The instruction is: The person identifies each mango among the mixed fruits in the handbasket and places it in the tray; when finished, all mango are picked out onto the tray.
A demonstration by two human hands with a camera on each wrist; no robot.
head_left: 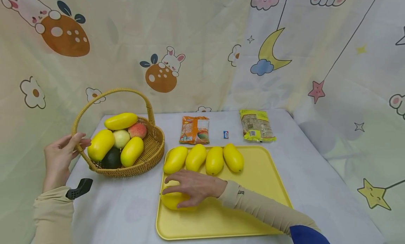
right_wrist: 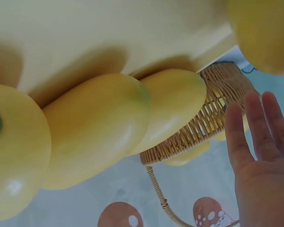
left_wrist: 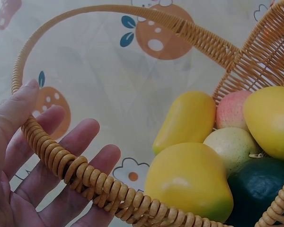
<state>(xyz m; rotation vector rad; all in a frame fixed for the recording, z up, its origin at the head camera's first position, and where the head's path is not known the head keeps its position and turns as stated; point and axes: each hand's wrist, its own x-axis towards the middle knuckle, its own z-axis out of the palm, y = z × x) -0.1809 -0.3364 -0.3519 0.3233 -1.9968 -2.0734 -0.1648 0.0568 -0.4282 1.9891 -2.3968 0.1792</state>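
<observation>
At the handle of a wicker basket (head_left: pixel 126 172), my left hand (head_left: pixel 60 159) rests with its fingers extended behind the cane; the left wrist view shows this hand (left_wrist: pixel 33 198) beside the handle (left_wrist: pixel 99 182). The basket holds several yellow mangoes, a green-white fruit (head_left: pixel 121 139), a red one (head_left: pixel 137 130) and a dark green one (head_left: pixel 111 158). My right hand (head_left: pixel 197 186) is spread over a mango (head_left: pixel 172 203) at the left of a yellow tray (head_left: pixel 240 216), partly covering it. In the right wrist view the hand's fingers (right_wrist: pixel 260 123) look straight. Several mangoes (head_left: pixel 214 160) line the tray's far side.
Behind the tray lie an orange packet (head_left: pixel 194 130), a small blue packet (head_left: pixel 226 134) and a yellow-and-clear bag (head_left: pixel 257 126). A white cloth covers the table (head_left: pixel 120 205). A patterned curtain (head_left: pixel 202 33) hangs around the back and sides.
</observation>
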